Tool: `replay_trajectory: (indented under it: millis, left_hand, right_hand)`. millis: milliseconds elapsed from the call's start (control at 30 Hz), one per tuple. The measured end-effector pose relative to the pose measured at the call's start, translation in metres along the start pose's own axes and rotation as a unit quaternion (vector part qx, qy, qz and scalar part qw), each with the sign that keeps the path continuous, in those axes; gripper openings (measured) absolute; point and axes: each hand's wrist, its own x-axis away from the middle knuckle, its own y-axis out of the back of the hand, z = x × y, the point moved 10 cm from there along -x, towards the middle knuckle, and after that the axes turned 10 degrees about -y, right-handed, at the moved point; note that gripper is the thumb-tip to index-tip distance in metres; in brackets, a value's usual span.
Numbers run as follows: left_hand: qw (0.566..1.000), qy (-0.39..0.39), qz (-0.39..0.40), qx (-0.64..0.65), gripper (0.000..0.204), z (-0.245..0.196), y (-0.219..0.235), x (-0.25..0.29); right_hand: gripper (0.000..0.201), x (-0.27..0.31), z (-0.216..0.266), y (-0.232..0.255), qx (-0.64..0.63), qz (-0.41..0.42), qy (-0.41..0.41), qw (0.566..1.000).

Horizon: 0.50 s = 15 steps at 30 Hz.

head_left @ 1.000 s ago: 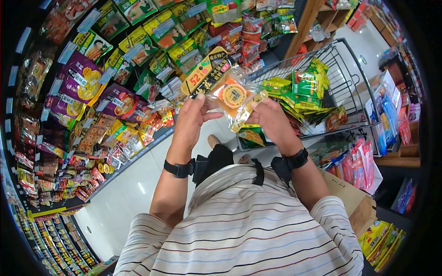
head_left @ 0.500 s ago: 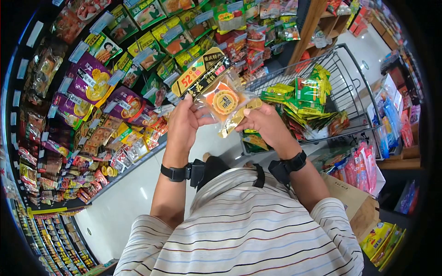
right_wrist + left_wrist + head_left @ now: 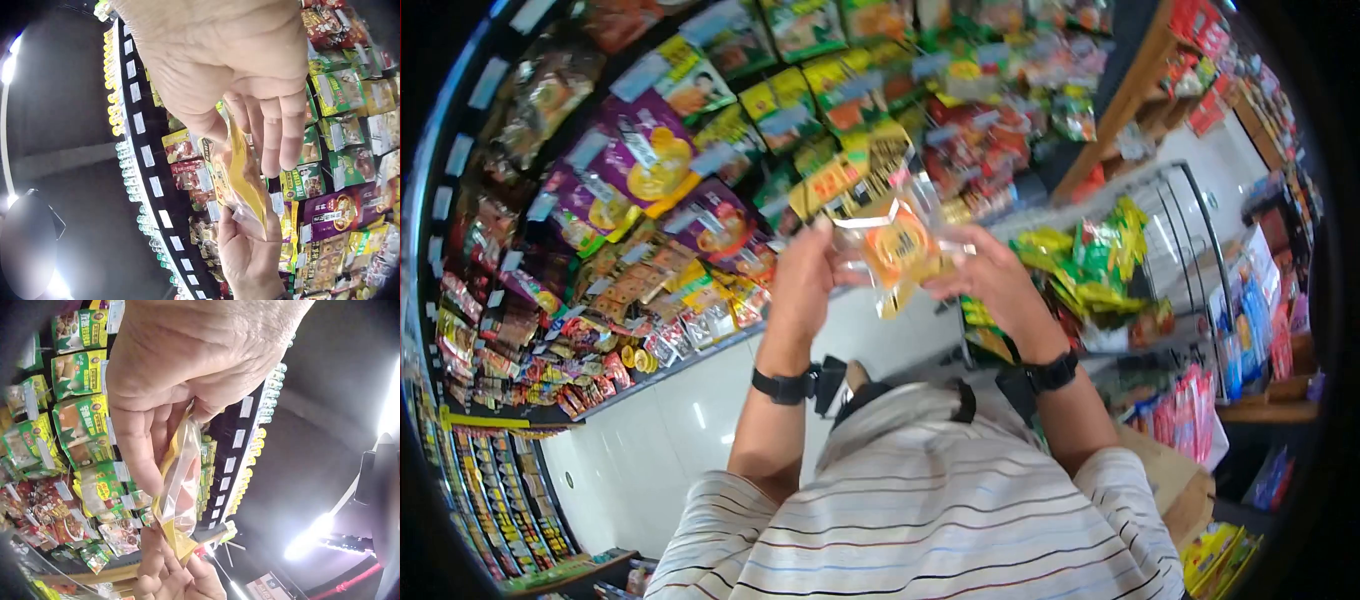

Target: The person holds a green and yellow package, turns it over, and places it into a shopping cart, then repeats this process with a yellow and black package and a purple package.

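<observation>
A clear packet with a gold and black header and an orange content with a round label (image 3: 902,246) is held up between both hands in the head view. The left hand (image 3: 803,285) pinches its left edge, thumb on the front. At its lower right edge the right hand (image 3: 1000,285) grips the wrapper between thumb and fingers. In the left wrist view the packet (image 3: 182,481) is seen edge-on, with the left hand (image 3: 181,369) at its top end. The right wrist view shows the right hand (image 3: 231,75) on the packet's yellow edge (image 3: 247,172).
A wire shopping cart (image 3: 1200,230) with several green and yellow packets (image 3: 1100,255) stands at the right. Shelves of hanging packets, among them purple ones (image 3: 645,155), fill the left and top. Pink packets (image 3: 1185,410) and a cardboard box (image 3: 1165,470) are at the lower right.
The head view has shifted, so the shelves and cart sit lower and further right. The packet is slightly lower in view and turned a little, still held by both hands.
</observation>
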Motion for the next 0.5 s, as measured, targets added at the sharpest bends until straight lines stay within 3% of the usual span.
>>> replay_trajectory:
  millis: [33, 133, 267, 500]
  left_hand:
    - [0.999, -0.008, -0.022, -0.025, 0.030, -0.006, 0.016, -0.002]
    - [0.998, -0.020, -0.058, -0.013, 0.031, -0.006, 0.056, -0.008]
    - [0.999, 0.000, -0.035, -0.008, 0.036, -0.026, 0.088, -0.010]
    - [0.997, -0.051, -0.056, -0.005, 0.034, -0.087, 0.128, -0.011]
  right_hand:
    - [0.042, -0.009, 0.007, -0.006, 0.024, 0.005, 0.035, 0.999]
    - [0.039, -0.037, -0.003, -0.025, 0.019, 0.009, -0.014, 1.000]
    - [0.032, -0.064, 0.002, -0.073, 0.021, 0.054, -0.057, 0.997]
    - [0.034, -0.109, 0.018, -0.144, 0.098, 0.109, -0.014, 0.989]
